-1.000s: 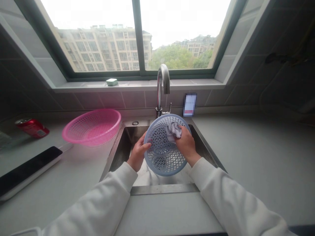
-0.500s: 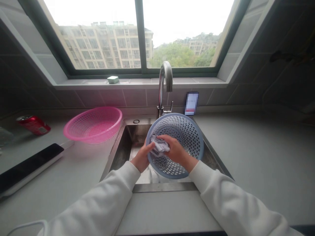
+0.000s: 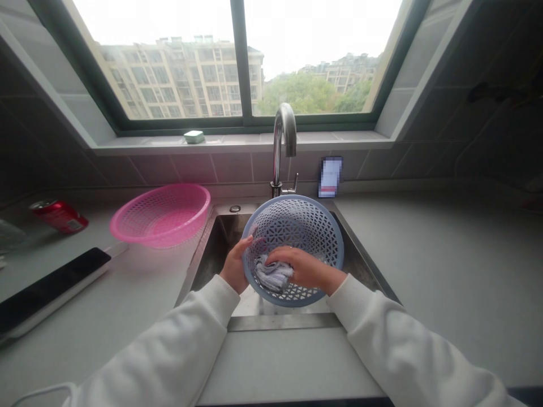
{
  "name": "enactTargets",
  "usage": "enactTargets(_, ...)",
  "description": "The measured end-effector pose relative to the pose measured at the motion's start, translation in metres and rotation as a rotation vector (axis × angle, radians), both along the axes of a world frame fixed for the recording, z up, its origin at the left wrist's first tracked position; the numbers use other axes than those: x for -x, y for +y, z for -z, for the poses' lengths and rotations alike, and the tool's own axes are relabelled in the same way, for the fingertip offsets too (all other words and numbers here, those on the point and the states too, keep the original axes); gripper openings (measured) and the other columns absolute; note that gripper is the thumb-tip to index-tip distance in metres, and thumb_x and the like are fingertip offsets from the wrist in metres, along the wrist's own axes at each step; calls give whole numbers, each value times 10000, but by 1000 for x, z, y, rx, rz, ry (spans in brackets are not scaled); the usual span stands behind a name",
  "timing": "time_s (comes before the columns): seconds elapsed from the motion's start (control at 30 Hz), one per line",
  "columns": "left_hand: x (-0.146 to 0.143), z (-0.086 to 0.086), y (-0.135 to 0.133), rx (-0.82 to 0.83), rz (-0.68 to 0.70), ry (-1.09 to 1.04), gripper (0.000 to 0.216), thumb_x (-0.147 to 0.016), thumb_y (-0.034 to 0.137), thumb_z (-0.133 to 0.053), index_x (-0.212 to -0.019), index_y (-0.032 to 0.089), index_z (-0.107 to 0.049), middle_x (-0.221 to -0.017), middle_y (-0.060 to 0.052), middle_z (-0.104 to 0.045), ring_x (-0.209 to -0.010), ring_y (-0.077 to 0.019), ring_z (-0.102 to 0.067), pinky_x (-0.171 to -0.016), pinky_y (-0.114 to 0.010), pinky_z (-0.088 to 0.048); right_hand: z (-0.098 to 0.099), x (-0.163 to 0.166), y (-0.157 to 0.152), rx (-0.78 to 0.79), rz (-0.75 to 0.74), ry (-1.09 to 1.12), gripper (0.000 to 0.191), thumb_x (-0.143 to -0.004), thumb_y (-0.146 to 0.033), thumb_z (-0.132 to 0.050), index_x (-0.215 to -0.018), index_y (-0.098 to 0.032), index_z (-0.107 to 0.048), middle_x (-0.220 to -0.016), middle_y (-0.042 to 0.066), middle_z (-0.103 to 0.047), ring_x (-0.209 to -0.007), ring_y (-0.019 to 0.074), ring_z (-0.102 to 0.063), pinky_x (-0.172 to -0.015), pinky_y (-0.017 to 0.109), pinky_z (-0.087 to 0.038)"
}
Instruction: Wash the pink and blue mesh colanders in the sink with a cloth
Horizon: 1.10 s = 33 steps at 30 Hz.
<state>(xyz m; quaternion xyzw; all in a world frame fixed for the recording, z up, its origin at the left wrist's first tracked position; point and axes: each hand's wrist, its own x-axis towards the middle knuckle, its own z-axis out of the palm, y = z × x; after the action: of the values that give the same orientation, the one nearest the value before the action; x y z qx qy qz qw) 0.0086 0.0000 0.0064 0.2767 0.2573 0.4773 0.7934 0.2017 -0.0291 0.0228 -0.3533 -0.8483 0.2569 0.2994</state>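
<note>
over a steel sink [image 3: 214,249] our left hand [image 3: 235,265] gripped a round blue plastic basket [image 3: 297,226], fingers apart, our right hand [image 3: 305,268] pressing a grey cloth [image 3: 271,274], fingers together.

A pale blue plastic basket [image 3: 316,232], smooth with a slight sheen, holds a soft grey cloth [image 3: 274,274] of crumpled, matt fabric. Nearby, a glossy pink plastic basket [image 3: 161,217] — and a polished metal faucet [image 3: 276,152] above a stainless steel sink [image 3: 220,237].

Left of frame: pink plastic basket [image 3: 169,234], red drink can [image 3: 59,217]
Top middle: chrome faucet [image 3: 283,133], small green container [image 3: 194,137]
</note>
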Motion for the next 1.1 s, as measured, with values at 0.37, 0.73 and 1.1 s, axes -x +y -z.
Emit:
enactTargets(0.37,3,3,3,-65,-48,42,557,-834,341,-718,-1360,182,-628,-1138,-88,-785,-1144,-322,-718,-1002,-473,-581,30,-27,27,186,720,553,416,-615,-307,-791,-999,-235,-649,-945,12,-715,-888,252,-647,-881,414,-522)
enactTargets(0.73,-2,-3,-8,-238,87,145,950,-714,166,-740,-1588,280,-385,-1396,-90,-684,-1276,-369,-636,-1070,-487,-514,43,-30,37,242,958,887,521,-648,-447,-825,-1045,-253,-549,-1014,19,-693,-992,261,-657,-918,420,-511)
enactTargets(1.1,-1,6,-5,-234,202,207,1022,-659,123,-741,-1589,305,-358,-1343,-84,-691,-1246,-366,-625,-1087,-492,-471,37,-23,34,277,839,990,518,-636,-415,-865,-1047,-223,-615,-1034,43,-726,-1013,277,-665,-958,446,-514)
